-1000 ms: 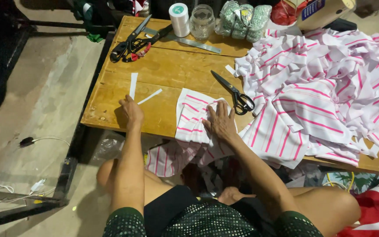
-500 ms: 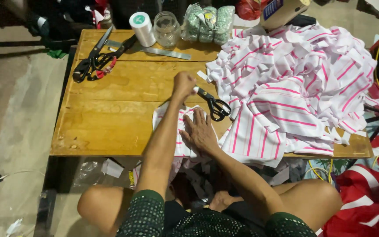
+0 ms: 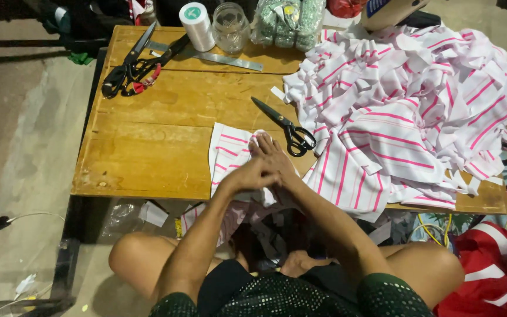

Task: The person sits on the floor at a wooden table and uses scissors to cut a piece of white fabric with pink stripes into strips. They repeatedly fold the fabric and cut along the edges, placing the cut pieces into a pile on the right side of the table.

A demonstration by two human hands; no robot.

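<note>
Glass jar: the glass jar point(image 3: 230, 26) stands at the far edge of the tabletop point(image 3: 148, 147), beside a white thread spool point(image 3: 196, 26); its content cannot be told.
Left grip: the left hand point(image 3: 252, 174) is curled, fingers bent, lying on the right hand.
Right grip: the right hand point(image 3: 275, 161) is flat, fingers stretched, pressing on the striped cloth piece point(image 3: 230, 154).
Cloth piece: at the near tabletop edge, under both hands.
Scissors: the black scissors point(image 3: 286, 127) lie just beside the right fingertips.
Pile: a striped cloth heap point(image 3: 406, 111) is on the right.
</note>
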